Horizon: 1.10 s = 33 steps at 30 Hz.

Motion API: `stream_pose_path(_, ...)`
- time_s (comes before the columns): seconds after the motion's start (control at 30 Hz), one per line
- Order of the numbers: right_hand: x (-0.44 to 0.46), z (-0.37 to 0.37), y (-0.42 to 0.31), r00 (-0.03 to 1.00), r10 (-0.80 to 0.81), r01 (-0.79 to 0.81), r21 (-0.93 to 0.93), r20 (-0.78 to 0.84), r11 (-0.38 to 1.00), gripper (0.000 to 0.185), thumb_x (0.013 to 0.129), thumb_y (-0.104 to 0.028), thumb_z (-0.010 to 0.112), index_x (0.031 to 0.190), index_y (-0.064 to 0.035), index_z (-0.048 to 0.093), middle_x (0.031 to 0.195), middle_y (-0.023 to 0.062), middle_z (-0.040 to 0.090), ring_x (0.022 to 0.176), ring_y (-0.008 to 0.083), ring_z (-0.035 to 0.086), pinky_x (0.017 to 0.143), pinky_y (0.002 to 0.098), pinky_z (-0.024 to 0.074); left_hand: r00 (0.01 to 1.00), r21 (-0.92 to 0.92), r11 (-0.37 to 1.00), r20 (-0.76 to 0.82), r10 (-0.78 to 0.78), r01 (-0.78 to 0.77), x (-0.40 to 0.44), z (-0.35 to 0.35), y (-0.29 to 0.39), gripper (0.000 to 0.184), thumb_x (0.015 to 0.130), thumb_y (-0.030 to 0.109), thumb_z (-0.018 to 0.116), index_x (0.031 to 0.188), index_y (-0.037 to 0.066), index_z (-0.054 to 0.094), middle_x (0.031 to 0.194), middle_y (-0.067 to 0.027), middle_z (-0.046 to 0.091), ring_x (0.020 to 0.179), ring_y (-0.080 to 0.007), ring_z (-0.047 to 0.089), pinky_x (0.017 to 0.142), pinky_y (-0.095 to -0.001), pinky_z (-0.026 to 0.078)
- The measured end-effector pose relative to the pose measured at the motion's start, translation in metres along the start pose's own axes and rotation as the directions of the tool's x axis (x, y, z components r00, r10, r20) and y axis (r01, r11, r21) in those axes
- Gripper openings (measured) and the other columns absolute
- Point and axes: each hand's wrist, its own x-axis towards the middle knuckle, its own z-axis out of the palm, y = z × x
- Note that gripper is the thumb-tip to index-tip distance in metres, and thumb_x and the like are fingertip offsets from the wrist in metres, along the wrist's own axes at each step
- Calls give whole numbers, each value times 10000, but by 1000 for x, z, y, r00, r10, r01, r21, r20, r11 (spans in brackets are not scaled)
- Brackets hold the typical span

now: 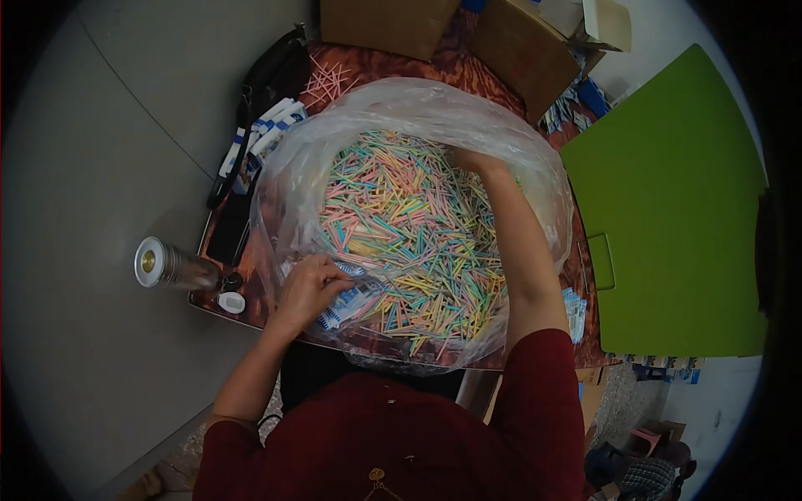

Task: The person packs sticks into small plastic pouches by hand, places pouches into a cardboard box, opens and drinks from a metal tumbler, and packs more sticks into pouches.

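Observation:
A large clear plastic bag (288, 179) lies wide open on the table, filled with thin pastel sticks (401, 209) in pink, yellow, green and blue. My left hand (313, 290) is at the bag's near left side, thumb and fingers pinched together at a blue-and-white printed plastic packet (355, 299). Part of that packet is hidden under the hand. Across the bag, my right hand (474, 161) reaches in among the sticks at the far right. Its fingers are out of sight, so its grip does not show.
Pink sticks (327, 82) and small blue-white boxes (280, 121) lie at the far left. Cardboard boxes (384, 25) stand behind the bag. A metal canister (171, 265) is at left, a green panel (668, 217) at right. More packets (575, 313) lie by my right elbow.

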Motion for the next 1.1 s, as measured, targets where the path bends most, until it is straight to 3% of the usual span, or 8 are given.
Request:
stream_pose_path(0.17,8,-7,-6,967,-123,140,-64,224,988,531,725,-131,643,1250,-179,577,1295,110,549,1219,316,476,1023,399,391,996,101,991,14,91,-91,-3,-4,3,223,752,72,703,973,97,721,811,-85,575,821,-267,568,721,-375,437)
stream_pose_path(0.3,-1,-14,-9,970,-190,196,-26,149,980,484,764,-178,615,1243,-133,566,1285,120,552,1180,330,498,990,408,404,994,61,994,-62,95,-91,-7,-10,8,302,774,59,674,1074,91,691,874,-102,565,856,-286,556,753,-380,439)
stream_pose_path(0.43,-15,-49,-9,841,-77,-119,322,536,939,435,793,-173,630,1215,-83,569,1156,116,612,1047,271,564,892,372,445,977,-95,988,-184,106,-125,-2,-11,10,234,834,77,646,1063,40,678,867,-65,610,798,-221,581,728,-346,451)
stream_pose_path(0.5,-25,-51,-4,734,-53,-319,413,677,853,408,817,-183,619,1195,-38,564,1056,112,645,947,231,593,823,350,468,971,-698,692,15,-241,182,0,-10,13,188,907,119,601,1035,-6,661,889,-26,655,765,-127,598,692,-285,464)
stream_pose_path(0.63,-43,-38,9,775,-126,-290,525,620,800,361,851,-203,595,1145,4,564,975,57,627,837,140,539,730,300,461,962,-929,304,144,-231,212,11,4,22,206,949,150,566,1061,-12,625,952,-34,672,827,-64,616,736,-229,499)
stream_pose_path(0.83,-28,-33,1,611,11,-608,461,791,646,481,818,-432,607,1068,-24,653,889,87,642,754,199,563,705,339,474,938,-936,148,289,-193,319,12,33,35,218,949,134,559,1100,-13,613,991,-55,678,849,-101,644,767,-252,523)
stream_pose_path(0.97,-22,-39,-31,800,11,-93,105,600,990,523,754,-512,660,790,7,710,759,202,664,747,293,646,708,390,499,929,-918,165,339,-150,361,11,45,35,201,949,115,550,1104,1,609,1021,-62,675,889,-125,650,797,-272,524)
stream_pose_path(1.1,-9,-19,-32,691,-46,-33,95,721,995,507,732,-473,687,839,22,701,831,208,676,776,290,653,704,392,502,907,-903,115,399,-133,414,14,48,42,217,950,110,543,1124,-7,600,1030,-71,673,916,-140,654,814,-293,535)
